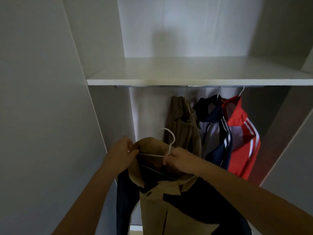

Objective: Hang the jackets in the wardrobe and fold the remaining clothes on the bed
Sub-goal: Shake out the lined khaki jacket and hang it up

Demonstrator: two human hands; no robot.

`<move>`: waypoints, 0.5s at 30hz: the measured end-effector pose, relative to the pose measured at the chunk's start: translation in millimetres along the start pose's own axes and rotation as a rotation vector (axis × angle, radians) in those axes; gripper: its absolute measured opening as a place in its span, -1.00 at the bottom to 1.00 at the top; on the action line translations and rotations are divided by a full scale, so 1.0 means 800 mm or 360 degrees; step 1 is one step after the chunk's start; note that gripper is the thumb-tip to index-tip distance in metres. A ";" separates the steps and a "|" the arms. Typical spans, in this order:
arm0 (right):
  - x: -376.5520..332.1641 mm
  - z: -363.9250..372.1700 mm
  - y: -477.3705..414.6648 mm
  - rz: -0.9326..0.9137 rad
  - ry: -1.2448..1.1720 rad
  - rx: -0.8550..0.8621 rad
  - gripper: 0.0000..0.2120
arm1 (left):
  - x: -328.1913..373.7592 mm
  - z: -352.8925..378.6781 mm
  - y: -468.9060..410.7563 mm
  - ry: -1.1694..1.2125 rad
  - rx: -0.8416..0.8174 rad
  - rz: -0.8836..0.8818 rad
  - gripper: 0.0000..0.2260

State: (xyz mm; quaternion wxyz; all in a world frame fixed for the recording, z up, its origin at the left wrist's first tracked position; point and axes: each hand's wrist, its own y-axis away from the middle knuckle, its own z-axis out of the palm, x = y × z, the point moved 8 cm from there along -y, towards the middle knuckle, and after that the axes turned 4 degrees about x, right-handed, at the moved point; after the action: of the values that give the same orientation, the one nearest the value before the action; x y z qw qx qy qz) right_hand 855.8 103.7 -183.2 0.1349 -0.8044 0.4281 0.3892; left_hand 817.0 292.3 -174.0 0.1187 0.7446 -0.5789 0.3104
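Left hand (121, 152) pinches the tan collar edge of the tan-and-navy jacket (169, 200), fingers curled on the fabric. Right hand (180, 161) grips the neck of the white hanger (166, 143) just below its hook, fingers closed round it. The hanger's arm runs across inside the jacket's collar opening, between the two hands. Jacket hangs down from both hands, in front of the open wardrobe (50, 99), below the shelf (186, 72) and not on the rail (152, 86). Hook points up, clear of the rail. Behind and right: three garments on hangers on the rail under the shelf, an olive-brown jacket (182, 126), a navy-and-grey track jacket (215, 129) with white stripes, and a red track jacket (243, 136) with white stripes, touching side by side.
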 end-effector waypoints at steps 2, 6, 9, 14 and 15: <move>-0.005 -0.006 -0.023 -0.0063 -0.0137 0.0083 -0.65 | 0.007 0.024 -0.016 -0.0045 -0.0069 0.0193 -0.73; 0.001 -0.043 -0.093 -0.0131 -0.0230 0.0413 -0.60 | 0.027 0.033 -0.063 -0.0428 0.0261 0.0598 -0.93; 0.027 -0.075 -0.169 -0.0104 -0.0173 0.0566 -0.57 | 0.026 0.056 -0.134 -0.0801 0.0265 0.0763 -0.88; 0.081 -0.099 -0.278 0.0055 -0.0280 0.0586 -0.55 | -0.005 0.117 -0.257 -0.1329 0.0142 0.0798 -0.59; 0.085 -0.108 -0.293 0.0072 -0.0300 0.0606 -0.56 | -0.002 0.122 -0.276 -0.1390 0.0198 0.0857 -0.54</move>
State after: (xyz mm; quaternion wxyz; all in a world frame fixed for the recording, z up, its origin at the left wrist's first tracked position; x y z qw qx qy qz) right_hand 1108.5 156.4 -203.9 0.3150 -0.7147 0.4972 0.3778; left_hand 1055.2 307.9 -211.1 -0.2626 0.6351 -0.7260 0.0239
